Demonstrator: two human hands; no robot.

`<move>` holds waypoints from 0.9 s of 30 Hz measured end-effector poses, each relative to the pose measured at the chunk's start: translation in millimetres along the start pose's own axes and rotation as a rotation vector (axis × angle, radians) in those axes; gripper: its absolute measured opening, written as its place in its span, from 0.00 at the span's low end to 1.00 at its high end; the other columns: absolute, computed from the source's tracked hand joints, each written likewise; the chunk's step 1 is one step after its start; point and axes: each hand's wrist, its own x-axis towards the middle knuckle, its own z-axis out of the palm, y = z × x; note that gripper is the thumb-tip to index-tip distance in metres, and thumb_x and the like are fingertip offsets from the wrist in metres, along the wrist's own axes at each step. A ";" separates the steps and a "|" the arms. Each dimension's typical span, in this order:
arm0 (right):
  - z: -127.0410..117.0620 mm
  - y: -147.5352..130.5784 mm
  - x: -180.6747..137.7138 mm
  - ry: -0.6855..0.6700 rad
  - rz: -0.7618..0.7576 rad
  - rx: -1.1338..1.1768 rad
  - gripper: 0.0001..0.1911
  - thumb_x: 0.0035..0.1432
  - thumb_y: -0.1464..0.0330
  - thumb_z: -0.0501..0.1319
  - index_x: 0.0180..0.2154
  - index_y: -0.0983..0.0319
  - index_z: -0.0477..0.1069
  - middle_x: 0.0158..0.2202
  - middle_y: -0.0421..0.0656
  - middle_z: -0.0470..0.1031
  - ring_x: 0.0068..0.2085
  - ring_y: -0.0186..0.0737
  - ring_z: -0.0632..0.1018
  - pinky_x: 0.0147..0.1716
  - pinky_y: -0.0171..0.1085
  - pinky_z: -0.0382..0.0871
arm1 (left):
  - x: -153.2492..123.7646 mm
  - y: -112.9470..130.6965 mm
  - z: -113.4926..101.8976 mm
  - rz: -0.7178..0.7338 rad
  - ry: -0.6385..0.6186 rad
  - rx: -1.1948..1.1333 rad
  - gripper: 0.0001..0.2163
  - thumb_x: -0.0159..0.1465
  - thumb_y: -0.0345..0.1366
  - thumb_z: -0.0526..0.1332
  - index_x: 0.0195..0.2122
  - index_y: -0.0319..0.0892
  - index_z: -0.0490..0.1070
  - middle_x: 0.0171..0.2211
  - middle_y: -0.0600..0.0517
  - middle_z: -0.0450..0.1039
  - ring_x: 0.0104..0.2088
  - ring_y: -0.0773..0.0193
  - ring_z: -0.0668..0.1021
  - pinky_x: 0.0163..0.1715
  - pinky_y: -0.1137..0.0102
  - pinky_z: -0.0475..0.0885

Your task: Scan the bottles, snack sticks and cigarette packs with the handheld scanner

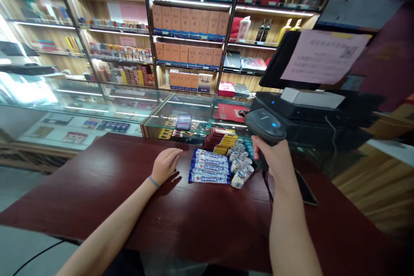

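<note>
My right hand [274, 157] is wrapped round the handle of a dark barcode scanner [265, 126], held up above the counter with a blue light on its top. Left of the goods, my left hand [165, 164] hovers over or rests on the dark red counter, fingers stretched out and holding nothing. Just beside its fingertips lie several blue and white snack packets [211, 167] in a stack of rows. Small clear jars with silvery lids [238, 177] stand to their right. Behind the packets is a row of red and yellow packs [221, 139].
A dark red wooden counter [97, 181] spans the front. Behind it is a glass display case [190, 105]. At right stand a monitor with a pink paper [323, 56] and a black machine [343, 108]. A dark flat device [305, 187] lies beside my right forearm. Shelves of boxes [190, 21] line the wall.
</note>
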 end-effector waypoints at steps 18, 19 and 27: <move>-16.2 15.0 11.3 0.044 0.033 -0.118 0.14 0.52 0.58 0.68 0.27 0.58 0.68 0.16 0.35 0.68 0.15 0.34 0.68 0.16 0.35 0.62 | 64.6 29.9 28.5 0.097 -0.096 -0.011 0.18 0.71 0.36 0.56 0.61 0.47 0.70 0.58 0.43 0.73 0.58 0.51 0.75 0.59 0.53 0.72; -20.0 15.1 12.1 0.038 0.039 -0.122 0.14 0.52 0.57 0.68 0.28 0.58 0.67 0.16 0.34 0.68 0.15 0.34 0.68 0.16 0.35 0.62 | 76.6 36.6 36.9 0.118 -0.121 0.003 0.18 0.71 0.36 0.56 0.62 0.47 0.70 0.59 0.43 0.71 0.60 0.50 0.73 0.59 0.52 0.71; -42.1 12.3 12.1 -0.012 0.098 -0.107 0.11 0.55 0.60 0.67 0.32 0.56 0.67 0.18 0.33 0.67 0.16 0.34 0.67 0.17 0.35 0.61 | 138.0 81.4 118.3 0.138 -0.212 -0.134 0.25 0.63 0.35 0.66 0.62 0.51 0.70 0.65 0.43 0.67 0.68 0.41 0.65 0.67 0.42 0.57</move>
